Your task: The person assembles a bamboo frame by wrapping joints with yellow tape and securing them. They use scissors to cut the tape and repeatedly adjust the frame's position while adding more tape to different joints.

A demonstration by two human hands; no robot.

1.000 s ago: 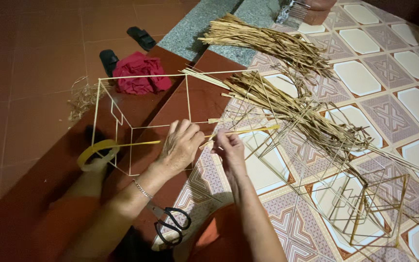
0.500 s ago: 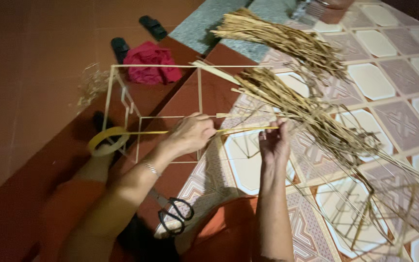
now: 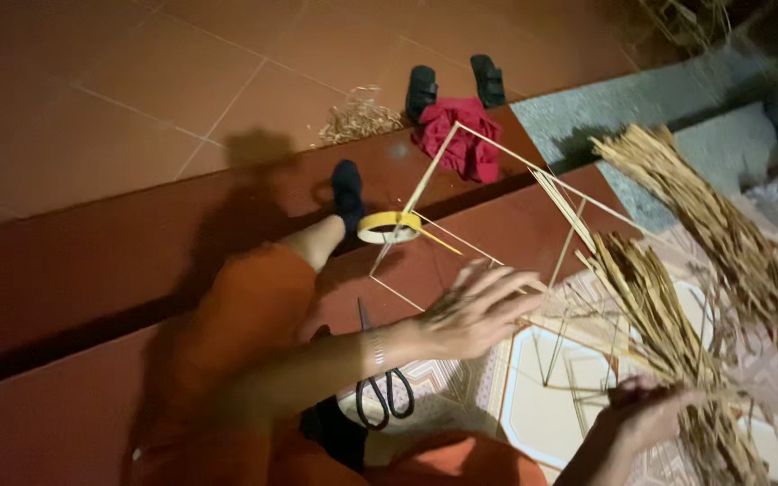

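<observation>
The left hand (image 3: pixel 479 310) is spread open, fingers splayed and blurred, hovering over one thin stick frame (image 3: pixel 497 225) without gripping it. The right hand (image 3: pixel 646 409) is closed around the lower end of a bundle of dry straw (image 3: pixel 650 306). That bundle's long axis runs from the hand up and slightly left, toward the far edge of the patterned mat (image 3: pixel 542 414) it lies over. A second, larger straw bundle (image 3: pixel 704 225) lies just beyond it, running roughly the same way, and a third small tuft of loose straw (image 3: pixel 357 117) sits well apart on the red tiled floor (image 3: pixel 92 108).

The frame's sticks slant from the mat's near side up toward one red cloth (image 3: pixel 465 135). One yellow tape roll (image 3: pixel 389 227) touches a frame stick. One pair of scissors (image 3: pixel 380 378) lies near the left wrist, blades pointing away from the person. Two black sandals (image 3: pixel 452 85) stand beside the cloth.
</observation>
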